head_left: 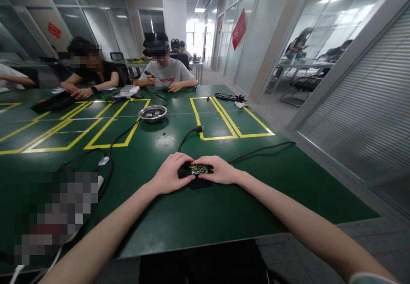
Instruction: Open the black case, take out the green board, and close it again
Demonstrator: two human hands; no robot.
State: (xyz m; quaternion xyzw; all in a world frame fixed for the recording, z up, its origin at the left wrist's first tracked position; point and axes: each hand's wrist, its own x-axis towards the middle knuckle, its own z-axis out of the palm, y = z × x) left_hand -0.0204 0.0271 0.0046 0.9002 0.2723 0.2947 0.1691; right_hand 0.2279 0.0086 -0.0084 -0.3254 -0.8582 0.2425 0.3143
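Note:
A small green circuit board (199, 170) with copper-coloured and yellow parts sits between my two hands, just above the table. My left hand (170, 174) curls round its left side, thumb below and fingers above. From the other side my right hand (223, 170) grips the board's right end between thumb and fingers. Right under the board is a flat black piece (201, 184), perhaps a casing part; my hands hide some of it. A black cable with a plug (199, 129) lies beyond my left hand, and another black cable (262, 150) runs off to the right from behind my right hand.
The green table (243, 215) carries yellow tape outlines. A metal bowl (153, 113) with small metal parts stands beyond my hands. More black cable (110, 160) lies left, near a blurred-out area. Across the table, two people (166, 72) work with their hands. A folded black tripod (229, 97) lies far right.

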